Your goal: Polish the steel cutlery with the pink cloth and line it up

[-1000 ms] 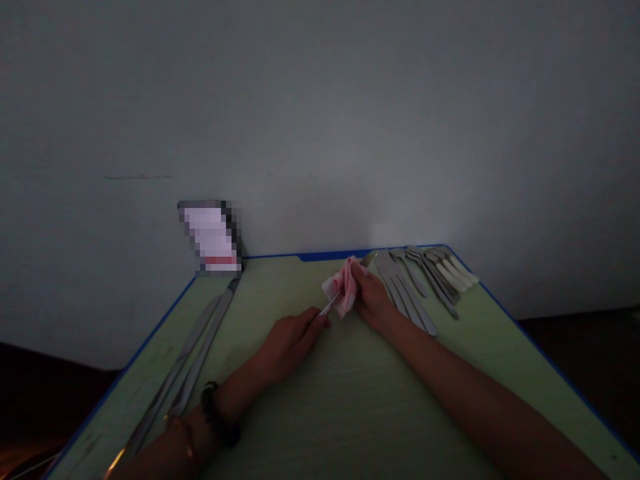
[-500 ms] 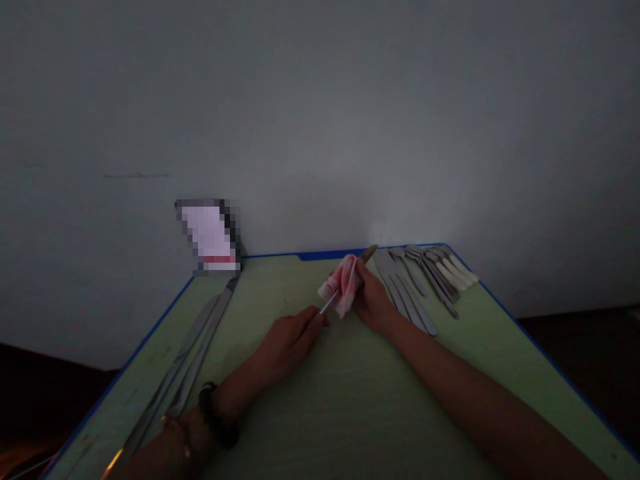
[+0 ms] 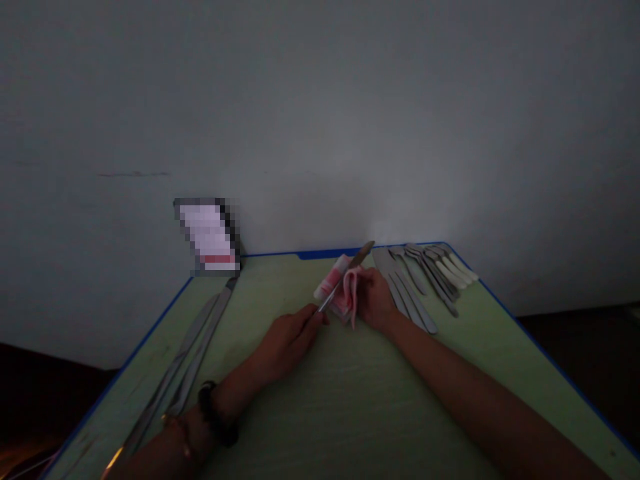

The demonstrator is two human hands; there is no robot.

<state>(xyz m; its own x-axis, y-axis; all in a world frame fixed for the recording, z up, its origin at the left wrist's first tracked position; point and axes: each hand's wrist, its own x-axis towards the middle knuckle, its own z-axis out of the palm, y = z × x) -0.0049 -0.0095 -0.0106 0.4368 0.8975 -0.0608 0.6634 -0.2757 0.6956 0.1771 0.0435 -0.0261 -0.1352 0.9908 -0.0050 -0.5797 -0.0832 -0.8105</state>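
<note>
One broad grey wall (image 3: 320, 120) takes up the far side of the room, and pushed against it is a pale green desk (image 3: 320, 413) with a blue edge. Two bare arms reach over the desk from the near side, and both hands are closed on something, meeting near the middle and raised a little towards the wall. Along the desk's left side lie long metal pieces (image 3: 204, 333), slanting away in two lines; in such dim light I would take them for knives. Behind their far ends a pixelated device (image 3: 209, 233) with a bright screen leans at the wall. Between the hands a knife (image 3: 361, 255) points up and away to the right, its handle gripped by the left hand (image 3: 290, 339). The right hand (image 3: 377, 301) pinches a folded pink and white cloth (image 3: 331, 277), which lies around the middle of that knife, the blade's tip sticking out past it. Just beyond the right hand, flat metal handles (image 3: 414, 303) lie side by side, then spoons (image 3: 411, 267), then a row of white-handled cutlery (image 3: 456, 268) by the desk's right edge. Smallest of all, a dark beaded bracelet (image 3: 214, 415) and a thin band (image 3: 185, 437) circle the left wrist
</note>
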